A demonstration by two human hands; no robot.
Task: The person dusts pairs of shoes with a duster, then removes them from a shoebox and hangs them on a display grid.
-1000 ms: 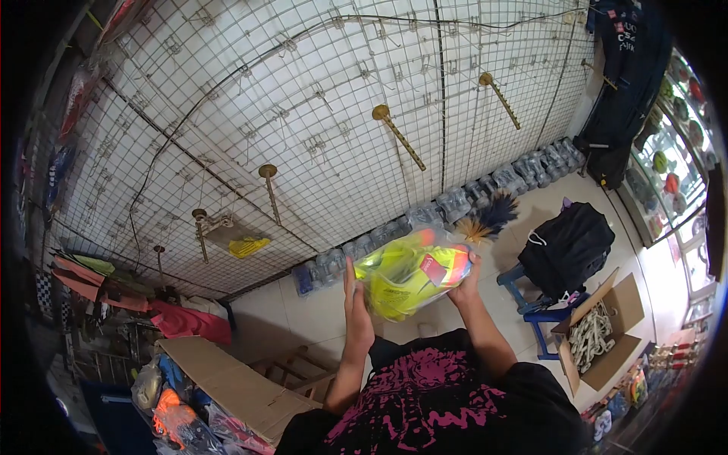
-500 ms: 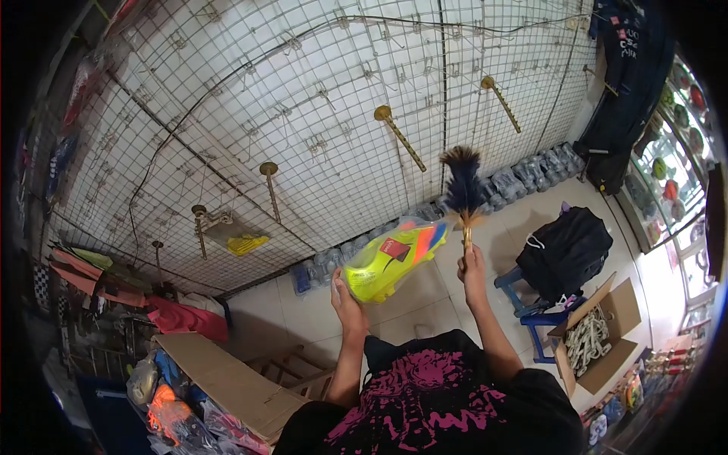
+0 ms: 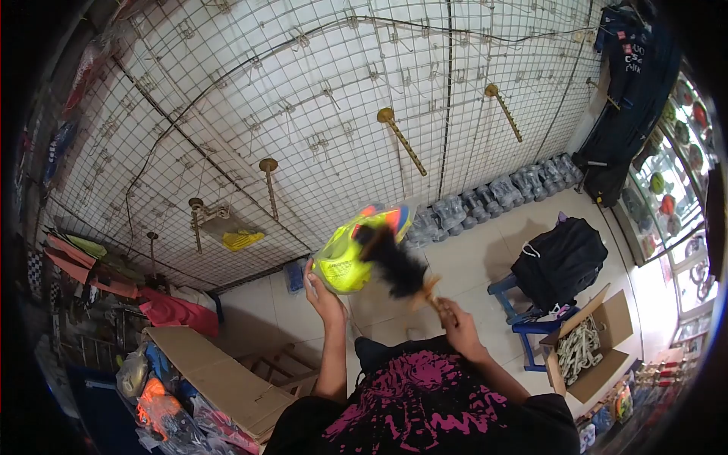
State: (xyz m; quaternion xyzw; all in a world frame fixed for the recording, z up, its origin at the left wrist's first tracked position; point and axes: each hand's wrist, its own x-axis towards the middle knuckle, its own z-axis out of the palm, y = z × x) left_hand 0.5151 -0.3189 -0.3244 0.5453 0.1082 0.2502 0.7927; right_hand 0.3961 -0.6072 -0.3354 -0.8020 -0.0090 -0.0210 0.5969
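My left hand (image 3: 326, 298) holds a bright yellow shoe or pair of shoes (image 3: 341, 262) in clear plastic, gripping its lower left end. The package has orange and blue parts at its upper right end. My right hand (image 3: 458, 326) is closed round the handle of a dark feather duster (image 3: 400, 265). The duster slants up and left, its blurred feathers in front of the package's right side; whether they touch it is unclear.
Ahead is a wire grid wall (image 3: 318, 98) with brass-coloured hooks. Wrapped items (image 3: 500, 191) line its base. To the right are a black backpack (image 3: 561, 258) and an open carton (image 3: 616, 326) of white hangers. A cardboard box (image 3: 220, 379) stands at lower left.
The duster has swung from upright, right of the package, down and left across its front. My right hand has moved lower. The yellow package has shifted slightly left.
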